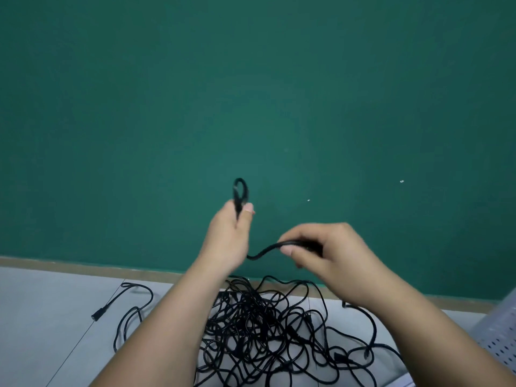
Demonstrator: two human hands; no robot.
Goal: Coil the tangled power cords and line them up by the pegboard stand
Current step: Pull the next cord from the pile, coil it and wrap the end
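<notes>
Green wall [251, 93] over grey floor [42, 317]; black cords [259, 325] tangled at lower centre.
Mid-frame, the left hand [226, 236] grip holds a small cord loop [240, 189]; the right hand [329, 252] grip pinches a cord stretch [265, 251].

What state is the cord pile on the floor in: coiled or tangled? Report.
Tangled: the black cord pile lies in loose, crossing loops.

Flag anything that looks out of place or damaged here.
The black power cords lie in one knotted heap on the grey floor, none coiled there. One stray black cord with a plug trails apart to the left. No damage shows.
</notes>
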